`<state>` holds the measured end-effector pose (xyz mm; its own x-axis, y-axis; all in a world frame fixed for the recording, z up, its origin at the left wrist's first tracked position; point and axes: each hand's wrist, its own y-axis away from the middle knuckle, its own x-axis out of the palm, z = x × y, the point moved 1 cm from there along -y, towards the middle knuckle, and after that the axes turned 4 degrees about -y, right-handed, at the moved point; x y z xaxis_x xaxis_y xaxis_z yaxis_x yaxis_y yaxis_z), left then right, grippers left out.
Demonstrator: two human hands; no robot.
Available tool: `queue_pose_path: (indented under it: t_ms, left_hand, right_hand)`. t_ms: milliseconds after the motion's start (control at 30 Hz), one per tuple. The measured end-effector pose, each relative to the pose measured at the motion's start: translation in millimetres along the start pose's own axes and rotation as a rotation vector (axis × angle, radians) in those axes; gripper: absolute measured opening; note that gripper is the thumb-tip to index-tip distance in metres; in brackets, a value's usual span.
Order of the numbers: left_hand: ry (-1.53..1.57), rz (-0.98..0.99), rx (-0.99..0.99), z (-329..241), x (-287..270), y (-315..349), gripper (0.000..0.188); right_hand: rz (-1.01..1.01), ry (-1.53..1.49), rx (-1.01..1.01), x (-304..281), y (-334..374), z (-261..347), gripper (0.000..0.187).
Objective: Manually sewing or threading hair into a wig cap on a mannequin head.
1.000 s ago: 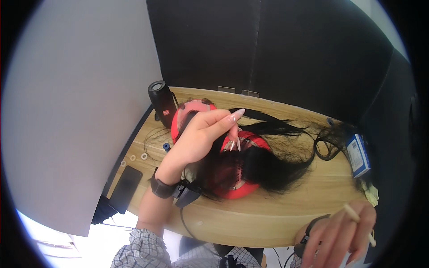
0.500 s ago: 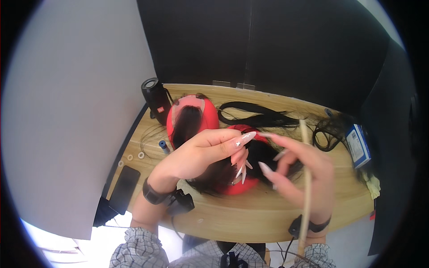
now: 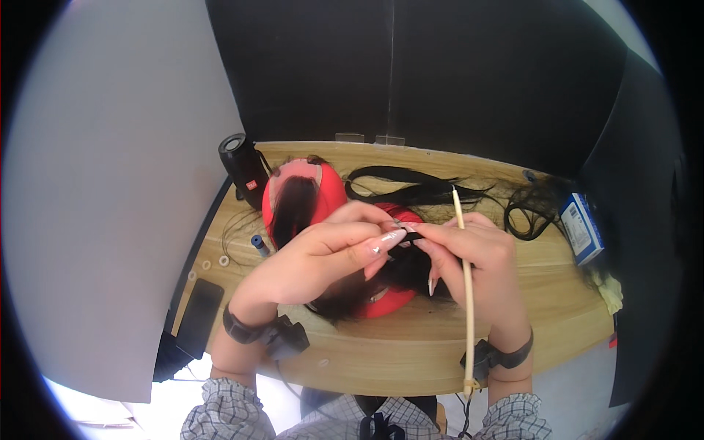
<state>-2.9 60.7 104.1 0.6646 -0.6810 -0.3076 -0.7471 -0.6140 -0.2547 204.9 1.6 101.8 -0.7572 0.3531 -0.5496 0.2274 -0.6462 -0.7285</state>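
Pale wood-grained tabletop [image 3: 557, 315] spreads across the middle of the frame, its front edge curving above the lower rim. Nearest, at bottom left and bottom right, are gathered checked sleeves [image 3: 227, 411], with dark wristbands [image 3: 249, 328] above them.

At centre, the left hand [image 3: 323, 253] and right hand [image 3: 480, 257] meet, thumb and forefinger of each pressed together on a small dark tuft [image 3: 413, 237], apparently hair. A slim, pale, straight rod [image 3: 468, 301] with a fine point crosses the right hand; how the fingers hold it cannot be told. Smooth strands could slide from between the long, glossy nails if either pinch loosens, and the rod's point could snag the loose hair if that hand swings.

Below and behind the hands sits a rounded, smooth red form [image 3: 392, 302], mostly hidden by soft black hair [image 3: 345, 290]. Beyond it, left of centre, a second red form [image 3: 334, 194] carries a pinkish mesh-like patch and a dark lock. Further up lies a sleek, looped hair bundle [image 3: 400, 174], with a black cylindrical speaker [image 3: 246, 170] at upper left and a blue-and-white box [image 3: 581, 229] at right. Flat, matt dark panels [image 3: 455, 73] close off the top.
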Motion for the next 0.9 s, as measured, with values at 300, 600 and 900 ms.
queue_pose_path:
  t_ms: [300, 600, 900]
  left_hand:
    - [-0.008, -0.059, 0.076, -2.8, -4.9, 1.7, 0.029]
    - [0.051, -0.018, 0.054, 11.7, 5.6, -6.0, 0.031]
    - [-0.034, 0.008, 0.073, 9.9, 5.3, -8.2, 0.033]
  right_hand:
    - [0.198, -0.242, 0.465, -29.5, 1.5, -1.3, 0.048]
    - [0.130, -0.209, 0.186, 0.6, 5.2, 8.6, 0.044]
    - [0.134, -0.158, 0.125, 1.3, 3.3, 9.3, 0.021]
